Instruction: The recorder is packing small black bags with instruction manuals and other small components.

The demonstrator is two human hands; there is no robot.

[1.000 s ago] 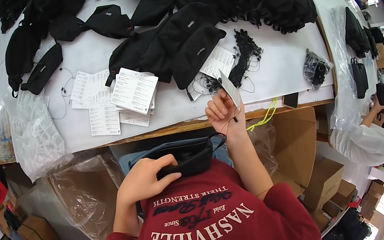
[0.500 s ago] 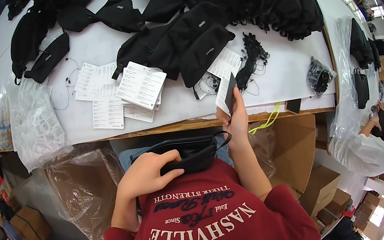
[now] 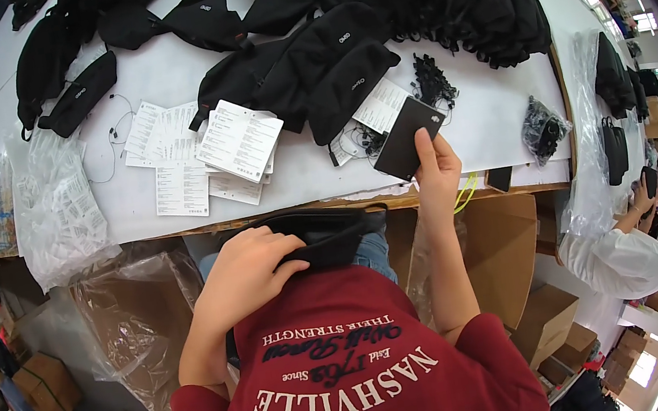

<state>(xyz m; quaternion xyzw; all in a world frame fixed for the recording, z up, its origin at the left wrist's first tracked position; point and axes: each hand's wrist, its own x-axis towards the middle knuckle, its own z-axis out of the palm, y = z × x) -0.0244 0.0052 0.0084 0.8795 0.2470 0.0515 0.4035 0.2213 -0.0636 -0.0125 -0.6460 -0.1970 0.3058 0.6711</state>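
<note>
My left hand (image 3: 247, 269) grips the edge of a black fabric pouch (image 3: 333, 234) at my lap, below the table's front edge. Its fingers curl over the rim, and the thumb presses from below. Over the table edge, my right hand (image 3: 436, 178) pinches a black hang tag (image 3: 407, 142) with a small pale mark, its dark face upward. Beside that tag lie a white printed card (image 3: 379, 106) and a tangle of black tag strings (image 3: 433, 81). Fanned stacks of white printed cards (image 3: 240, 140) rest further left.
Black bags (image 3: 292, 63) are piled across the back of the white table (image 3: 486, 129). At left is a clear plastic bag (image 3: 60, 209); at right, a bagged bundle of black cords (image 3: 544, 129). Cardboard boxes (image 3: 483, 255) stand below. A person in white (image 3: 618, 257) works at right.
My right hand has moved right with the hang tag, which has turned from edge-on to show its black face. My left hand and the pouch have shifted slightly toward the table.
</note>
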